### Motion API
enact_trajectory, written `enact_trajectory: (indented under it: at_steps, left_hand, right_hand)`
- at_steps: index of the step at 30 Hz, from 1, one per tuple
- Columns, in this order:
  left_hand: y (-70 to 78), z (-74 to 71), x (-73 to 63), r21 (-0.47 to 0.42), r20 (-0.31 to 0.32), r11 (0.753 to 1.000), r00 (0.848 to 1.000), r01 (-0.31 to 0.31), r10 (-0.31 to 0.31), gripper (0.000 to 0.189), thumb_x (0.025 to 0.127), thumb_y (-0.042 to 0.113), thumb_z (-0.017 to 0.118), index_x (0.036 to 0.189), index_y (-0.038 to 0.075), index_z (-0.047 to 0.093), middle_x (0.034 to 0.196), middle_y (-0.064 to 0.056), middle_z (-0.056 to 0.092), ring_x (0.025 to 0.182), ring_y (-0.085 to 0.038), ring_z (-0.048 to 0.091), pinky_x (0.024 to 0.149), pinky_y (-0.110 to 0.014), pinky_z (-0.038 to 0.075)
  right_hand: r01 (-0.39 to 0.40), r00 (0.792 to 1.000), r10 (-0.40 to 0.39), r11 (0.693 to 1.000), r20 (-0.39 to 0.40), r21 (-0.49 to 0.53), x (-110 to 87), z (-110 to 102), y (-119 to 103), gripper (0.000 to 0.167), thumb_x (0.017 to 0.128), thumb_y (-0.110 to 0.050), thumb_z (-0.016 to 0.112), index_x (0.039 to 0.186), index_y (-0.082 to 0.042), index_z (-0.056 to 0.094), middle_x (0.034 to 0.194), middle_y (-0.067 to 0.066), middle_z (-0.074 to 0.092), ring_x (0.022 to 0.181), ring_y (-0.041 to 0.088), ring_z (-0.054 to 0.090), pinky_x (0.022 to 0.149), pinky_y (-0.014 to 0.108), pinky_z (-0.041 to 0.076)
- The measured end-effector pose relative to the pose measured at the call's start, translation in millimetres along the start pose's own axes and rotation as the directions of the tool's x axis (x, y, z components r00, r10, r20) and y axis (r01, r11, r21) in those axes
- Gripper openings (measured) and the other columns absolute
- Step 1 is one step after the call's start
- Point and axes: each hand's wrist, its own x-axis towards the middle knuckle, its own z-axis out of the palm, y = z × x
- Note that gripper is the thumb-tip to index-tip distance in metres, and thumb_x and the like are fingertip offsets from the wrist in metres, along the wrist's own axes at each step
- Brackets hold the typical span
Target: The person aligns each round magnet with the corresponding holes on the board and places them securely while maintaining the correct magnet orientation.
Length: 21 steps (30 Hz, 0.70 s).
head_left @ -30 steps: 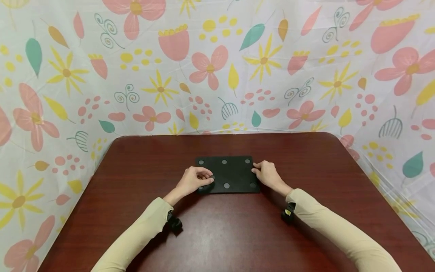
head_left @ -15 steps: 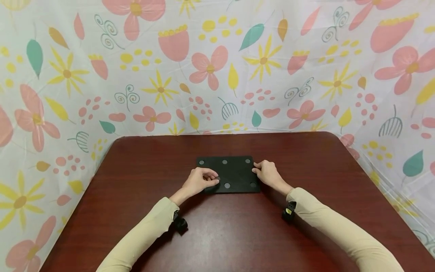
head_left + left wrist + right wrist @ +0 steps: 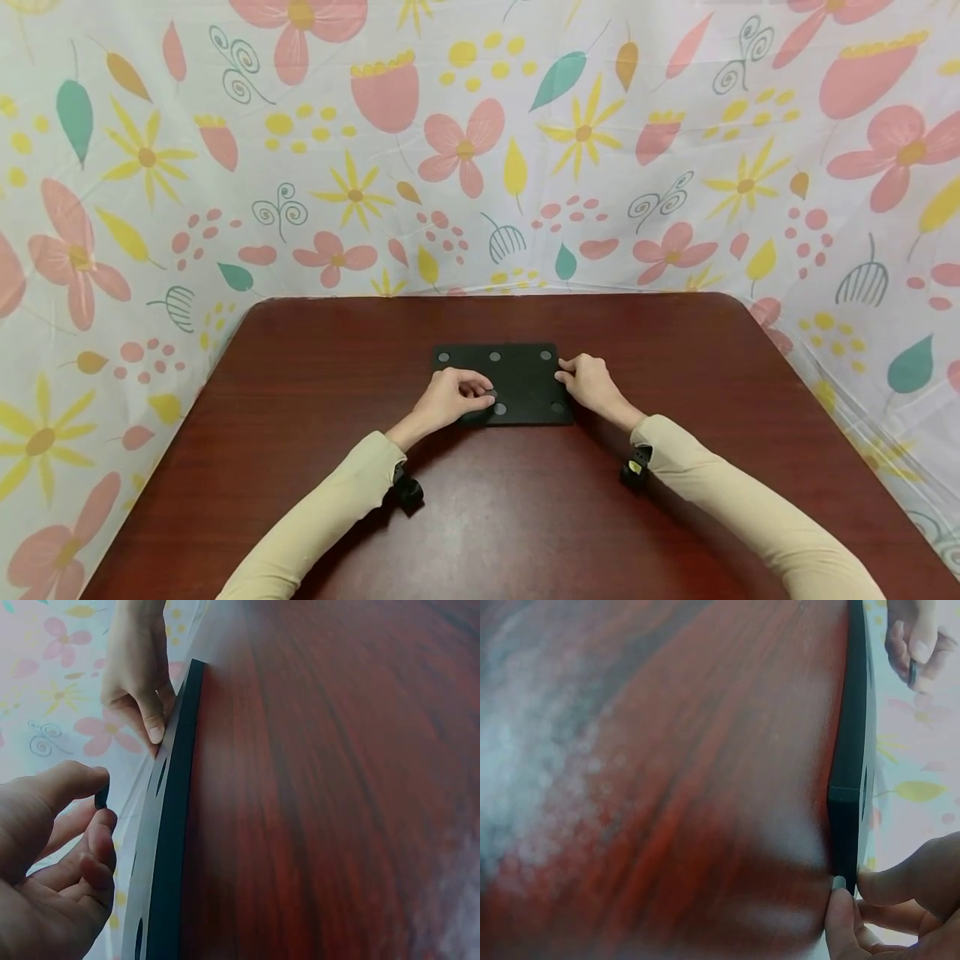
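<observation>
A black rectangular board lies flat on the table, with several grey round spots along its long sides. Between thumb and fingertips, my left hand pinches a small dark disc, held above the board near the front middle spot. The lower left part of the board is hidden under that hand. At the board's right edge, my right hand grips the side. In the right wrist view its thumb is on the top face and a finger is against the edge near the corner.
The reddish-brown wooden table extends around the board on all sides. Behind and beside it hangs a white cloth printed with flowers and leaves. Black wrist cameras sit below both sleeve cuffs.
My left hand has moved to the right over the board with the disc, from the lower left corner towards the front middle spot. The right hand and the board have stayed in place.
</observation>
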Motion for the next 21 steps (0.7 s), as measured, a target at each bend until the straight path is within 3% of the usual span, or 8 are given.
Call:
enact_trajectory:
  at_steps: [11,13,18,21]
  left_hand:
    - [11.6,11.1,6.4,0.023,0.011,1.0,1.0,-0.01,0.01,0.014,0.084,0.017,0.076,0.096,0.011,0.075,0.085,-0.002,0.071,0.067,-0.008,0.058,0.06,-0.019,0.048]
    - [12.8,13.4,7.6,0.031,0.009,1.0,1.0,-0.004,0.004,0.014,0.084,0.018,0.076,0.096,0.011,0.075,0.085,-0.002,0.071,0.066,-0.008,0.058,0.059,-0.018,0.047]
    - [14.5,19.7,11.0,0.042,0.0,0.999,1.0,0.007,-0.007,0.014,0.084,0.018,0.076,0.096,0.011,0.075,0.085,-0.002,0.071,0.065,-0.006,0.057,0.058,-0.018,0.047]
    - [15.6,24.2,14.0,0.056,-0.01,0.998,1.0,0.008,-0.008,0.014,0.084,0.018,0.076,0.096,0.01,0.076,0.084,-0.003,0.071,0.066,-0.005,0.057,0.059,-0.018,0.048]
  right_hand:
    - [-0.014,1.0,0.013,1.0,0.01,0.013,0.4,1,-1,0.032,0.093,-0.007,0.062,0.119,0.012,0.063,0.124,0.026,0.061,0.094,0.031,0.07,0.064,0.027,0.052]
    - [-0.02,1.0,0.02,1.0,0.018,0.014,0.5,1,0,0.032,0.093,-0.008,0.062,0.119,0.011,0.063,0.125,0.026,0.06,0.089,0.029,0.071,0.061,0.025,0.049]
    - [-0.03,0.999,0.029,0.999,0.03,0.022,-0.2,2,-1,0.034,0.094,-0.009,0.061,0.122,0.01,0.061,0.128,0.026,0.059,0.057,0.019,0.063,0.052,0.022,0.042]
    - [-0.025,0.999,0.025,1.0,0.025,0.016,-0.2,2,-1,0.034,0.094,-0.009,0.061,0.123,0.01,0.061,0.127,0.026,0.059,0.054,0.013,0.058,0.052,0.022,0.041]
